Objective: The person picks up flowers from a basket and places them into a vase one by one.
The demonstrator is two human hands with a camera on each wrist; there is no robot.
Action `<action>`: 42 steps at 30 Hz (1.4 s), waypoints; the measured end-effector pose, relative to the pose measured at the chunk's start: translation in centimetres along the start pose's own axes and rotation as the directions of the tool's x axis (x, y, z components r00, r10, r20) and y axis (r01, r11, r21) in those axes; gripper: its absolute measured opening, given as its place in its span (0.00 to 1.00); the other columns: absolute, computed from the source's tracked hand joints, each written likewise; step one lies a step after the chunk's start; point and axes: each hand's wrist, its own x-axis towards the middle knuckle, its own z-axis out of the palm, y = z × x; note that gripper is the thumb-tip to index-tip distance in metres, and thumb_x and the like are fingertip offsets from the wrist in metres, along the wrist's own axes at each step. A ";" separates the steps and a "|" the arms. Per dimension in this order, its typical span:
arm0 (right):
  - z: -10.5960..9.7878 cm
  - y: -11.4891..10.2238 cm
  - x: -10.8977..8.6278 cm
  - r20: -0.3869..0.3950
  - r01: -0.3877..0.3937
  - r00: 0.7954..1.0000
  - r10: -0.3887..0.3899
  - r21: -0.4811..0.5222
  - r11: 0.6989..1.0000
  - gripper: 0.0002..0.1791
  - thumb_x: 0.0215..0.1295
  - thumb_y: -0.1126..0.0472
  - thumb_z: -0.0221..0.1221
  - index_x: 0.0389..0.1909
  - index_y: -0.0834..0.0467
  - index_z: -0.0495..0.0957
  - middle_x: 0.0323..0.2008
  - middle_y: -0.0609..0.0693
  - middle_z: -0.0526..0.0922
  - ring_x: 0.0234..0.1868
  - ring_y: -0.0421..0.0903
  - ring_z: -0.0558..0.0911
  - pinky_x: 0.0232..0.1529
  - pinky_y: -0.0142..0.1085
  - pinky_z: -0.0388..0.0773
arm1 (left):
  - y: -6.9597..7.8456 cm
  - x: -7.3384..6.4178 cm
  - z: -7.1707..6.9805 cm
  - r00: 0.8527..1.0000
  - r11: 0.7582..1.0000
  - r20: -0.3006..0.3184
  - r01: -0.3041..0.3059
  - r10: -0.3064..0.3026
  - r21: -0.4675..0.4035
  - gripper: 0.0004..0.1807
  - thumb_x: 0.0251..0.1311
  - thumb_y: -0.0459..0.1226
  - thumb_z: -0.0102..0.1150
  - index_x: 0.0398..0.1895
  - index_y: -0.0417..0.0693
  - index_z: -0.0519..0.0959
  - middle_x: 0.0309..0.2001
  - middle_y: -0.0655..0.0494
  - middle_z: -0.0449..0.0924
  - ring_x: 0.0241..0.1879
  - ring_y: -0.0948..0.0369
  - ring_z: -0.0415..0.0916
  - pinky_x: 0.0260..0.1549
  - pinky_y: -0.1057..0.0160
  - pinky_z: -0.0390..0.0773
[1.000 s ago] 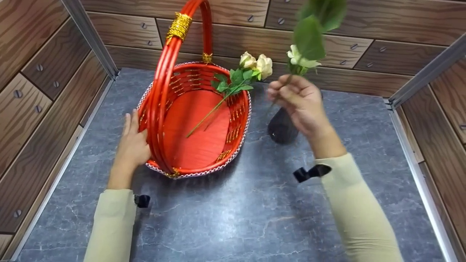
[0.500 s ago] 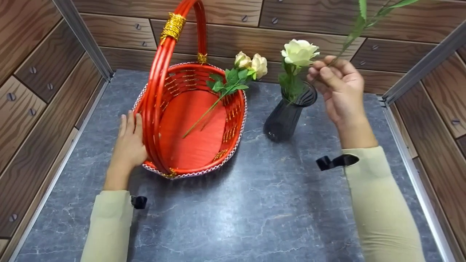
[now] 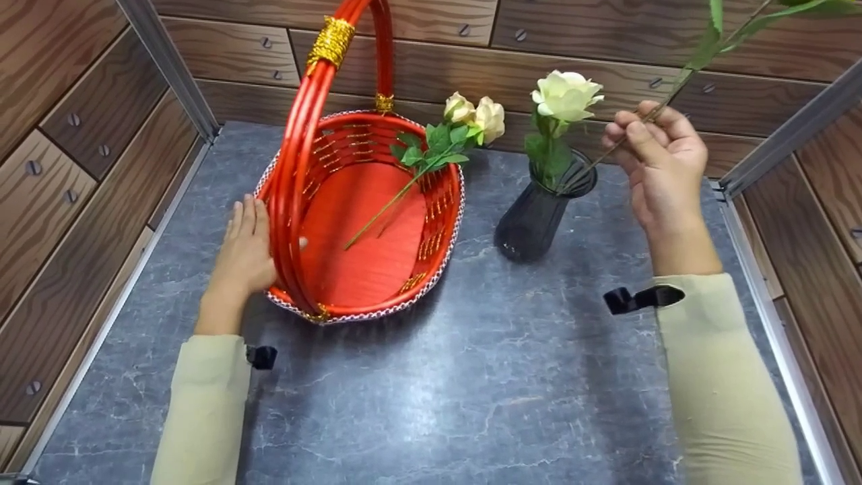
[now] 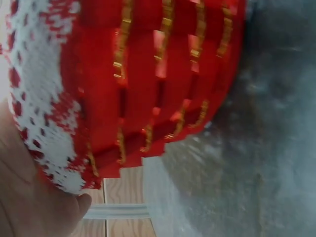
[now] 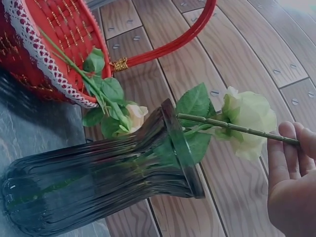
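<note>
My right hand (image 3: 670, 162) pinches a thin brown-green stem with leaves (image 3: 704, 50) whose top runs out of the head view. In the right wrist view the stem (image 5: 237, 128) slants to the mouth of a dark glass vase (image 5: 98, 182); whether its end is inside, I cannot tell. One pale cream rose (image 3: 567, 96) stands upright in the vase (image 3: 532, 222). My left hand (image 3: 242, 249) holds the left rim of a red woven basket (image 3: 363, 236), fingers along the outside. Its thumb is mostly hidden behind the handle. Another stem with two cream roses (image 3: 488, 120) leans over the basket's far right rim.
A tall red handle (image 3: 296, 168) with gold wrapping arches over the basket. The grey marbled tabletop (image 3: 417, 404) is bounded by wood-patterned walls (image 3: 606, 60) at back and sides, with metal strips (image 3: 165, 60) at the corners.
My right hand has moved right, away from above the vase, and the stem has tilted, its lower end coming to the vase mouth. My left hand stays at the basket rim.
</note>
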 end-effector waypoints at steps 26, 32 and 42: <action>-1.1 2.5 -2.1 0.020 0.012 1.000 -0.004 -0.425 0.905 0.18 0.58 0.70 0.58 0.49 0.72 0.72 0.40 0.67 0.80 0.39 0.57 0.81 0.44 0.43 0.78 | 0.0 0.2 0.6 0.998 1.000 -0.055 0.003 -0.002 0.019 0.44 0.64 0.55 0.36 0.69 0.31 0.40 0.70 0.36 0.27 0.69 0.46 0.22 0.65 0.46 0.36; -1.7 3.2 -2.4 0.014 0.012 1.000 -0.006 -0.441 0.897 0.20 0.58 0.70 0.58 0.51 0.73 0.71 0.39 0.66 0.81 0.38 0.55 0.82 0.46 0.43 0.76 | 0.1 -0.1 0.9 0.997 0.999 -0.070 0.032 -0.032 -0.005 0.44 0.64 0.57 0.35 0.69 0.31 0.41 0.70 0.36 0.30 0.69 0.45 0.23 0.65 0.45 0.35; -1.2 3.1 -2.6 0.031 0.030 0.999 -0.016 -0.538 0.843 0.14 0.58 0.72 0.57 0.46 0.71 0.74 0.35 0.64 0.82 0.35 0.53 0.82 0.42 0.40 0.78 | 0.4 -0.1 0.8 0.996 1.000 -0.081 0.031 -0.031 -0.003 0.43 0.64 0.54 0.38 0.69 0.30 0.42 0.70 0.34 0.33 0.69 0.43 0.26 0.65 0.44 0.37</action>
